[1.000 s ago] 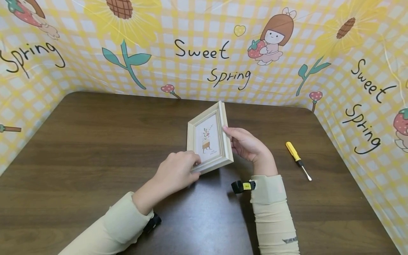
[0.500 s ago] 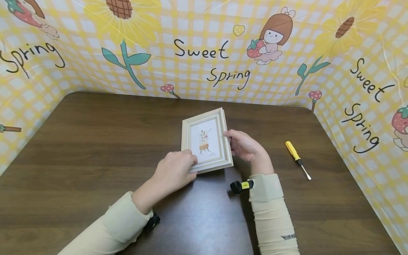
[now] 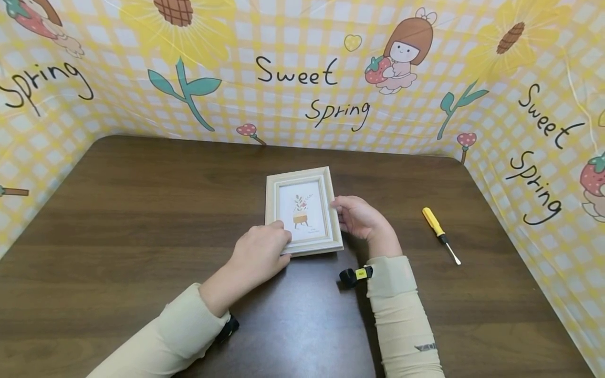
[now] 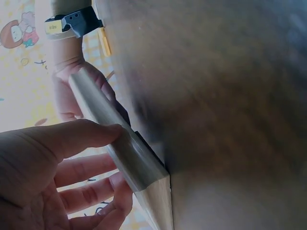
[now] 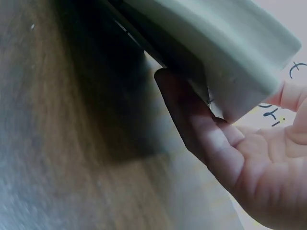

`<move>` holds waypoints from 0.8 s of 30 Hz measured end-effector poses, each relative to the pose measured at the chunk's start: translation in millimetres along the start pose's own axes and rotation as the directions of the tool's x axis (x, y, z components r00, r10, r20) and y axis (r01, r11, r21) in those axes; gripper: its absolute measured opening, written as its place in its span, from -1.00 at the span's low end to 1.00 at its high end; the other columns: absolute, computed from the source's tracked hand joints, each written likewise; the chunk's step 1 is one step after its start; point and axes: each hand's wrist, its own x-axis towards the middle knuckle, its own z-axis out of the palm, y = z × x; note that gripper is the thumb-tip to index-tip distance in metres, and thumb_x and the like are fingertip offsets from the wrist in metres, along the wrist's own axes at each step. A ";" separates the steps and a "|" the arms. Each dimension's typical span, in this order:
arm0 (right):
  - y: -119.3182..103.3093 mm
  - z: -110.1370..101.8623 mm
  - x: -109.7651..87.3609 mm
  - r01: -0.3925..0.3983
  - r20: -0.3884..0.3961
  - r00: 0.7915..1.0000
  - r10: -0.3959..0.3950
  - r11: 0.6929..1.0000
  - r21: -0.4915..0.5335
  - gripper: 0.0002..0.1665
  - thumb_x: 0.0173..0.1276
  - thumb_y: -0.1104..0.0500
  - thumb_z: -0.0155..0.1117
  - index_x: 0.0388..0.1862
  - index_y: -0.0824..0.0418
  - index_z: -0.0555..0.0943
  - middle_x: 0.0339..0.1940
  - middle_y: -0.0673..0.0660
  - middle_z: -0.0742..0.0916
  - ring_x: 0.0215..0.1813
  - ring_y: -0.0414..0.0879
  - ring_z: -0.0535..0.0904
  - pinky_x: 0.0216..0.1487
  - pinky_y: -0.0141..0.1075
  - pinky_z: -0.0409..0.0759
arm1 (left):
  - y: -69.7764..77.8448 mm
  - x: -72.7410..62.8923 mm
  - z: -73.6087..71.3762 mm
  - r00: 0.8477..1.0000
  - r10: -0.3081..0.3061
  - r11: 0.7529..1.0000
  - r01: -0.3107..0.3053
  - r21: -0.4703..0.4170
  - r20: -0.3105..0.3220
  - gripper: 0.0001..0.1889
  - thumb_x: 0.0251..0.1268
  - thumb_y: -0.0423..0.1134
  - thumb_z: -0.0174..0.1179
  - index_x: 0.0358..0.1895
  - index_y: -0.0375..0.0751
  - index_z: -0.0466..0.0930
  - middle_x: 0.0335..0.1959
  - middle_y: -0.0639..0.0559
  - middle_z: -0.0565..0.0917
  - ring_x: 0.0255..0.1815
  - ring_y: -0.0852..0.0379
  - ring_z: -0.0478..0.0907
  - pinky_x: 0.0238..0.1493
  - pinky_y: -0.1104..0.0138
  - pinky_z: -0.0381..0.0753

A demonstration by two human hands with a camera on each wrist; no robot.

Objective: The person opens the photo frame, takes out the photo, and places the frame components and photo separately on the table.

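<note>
A cream picture frame (image 3: pixel 315 210) with a small print of a potted plant faces up toward the head camera, tilted over the brown table. At its near left corner my left hand (image 3: pixel 259 249) grips it, thumb against the near edge and fingers over the front. My right hand (image 3: pixel 361 219) holds the right side, thumb at the front edge. In the right wrist view, fingers (image 5: pixel 206 127) reach beneath the frame's back. The left wrist view gives the frame's side (image 4: pixel 129 155) edge-on, the thumb pressed along it. Most of the back is hidden.
To the right of the hands, a screwdriver (image 3: pixel 441 234) with a yellow and black handle lies on the table (image 3: pixel 156 210). A yellow checked cloth (image 3: pixel 293 31) with printed flowers and figures stands around the table's back and sides. Each wrist wears a small black camera (image 3: pixel 355 276).
The frame has turned from a steep slant to a flatter pose, its far end lowering and its front swinging more upward. Both hands keep hold; the right has shifted slightly left. The screwdriver stays put.
</note>
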 end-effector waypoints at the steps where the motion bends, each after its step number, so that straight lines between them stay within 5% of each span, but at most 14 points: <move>1: 0.2 0.2 0.3 -0.001 -0.014 1.000 0.001 1.000 -0.006 -0.75 0.44 0.21 -0.15 -0.09 0.27 0.47 -0.37 -0.08 0.77 -0.26 -0.22 0.67 -0.22 -0.38 0.65 | 0.0 0.2 0.1 1.000 0.001 1.000 -0.001 0.000 0.001 -0.79 0.06 -0.27 0.37 -0.60 -0.08 0.53 -0.48 0.05 0.52 -0.57 -0.02 0.49 -0.61 0.20 0.42; 8: -2.3 6.4 1.2 -0.066 -0.152 0.988 0.036 0.978 -0.198 -0.63 0.38 0.24 -0.04 0.09 0.42 0.45 -0.17 0.04 0.67 -0.15 -0.22 0.62 -0.01 -0.34 0.58 | -1.3 1.6 2.5 1.000 0.009 1.000 -0.009 0.011 0.003 -0.76 0.05 -0.29 0.37 -0.63 -0.08 0.50 -0.47 0.03 0.53 -0.57 -0.01 0.50 -0.61 0.19 0.45; 17: -7.4 14.6 -0.8 -0.115 -0.254 0.967 0.016 0.918 -0.381 -0.63 0.37 0.30 0.03 0.05 0.51 0.52 -0.26 0.10 0.56 -0.34 -0.20 0.47 -0.25 -0.44 0.56 | -2.6 1.3 1.8 1.000 0.001 1.000 -0.001 0.014 0.018 -0.78 0.07 -0.31 0.36 -0.62 -0.10 0.53 -0.45 0.01 0.55 -0.56 0.02 0.49 -0.61 0.18 0.46; 24: -7.6 17.4 -0.8 -0.145 -0.309 0.951 -0.013 0.863 -0.484 -0.53 0.41 0.28 0.08 0.23 0.51 0.49 -0.12 0.18 0.59 -0.31 -0.20 0.49 -0.17 -0.45 0.57 | -4.2 2.3 -0.2 0.997 0.009 0.999 -0.006 -0.036 0.070 -0.87 0.12 -0.29 0.35 -0.53 -0.13 0.62 -0.41 0.00 0.58 -0.49 0.03 0.53 -0.52 0.18 0.52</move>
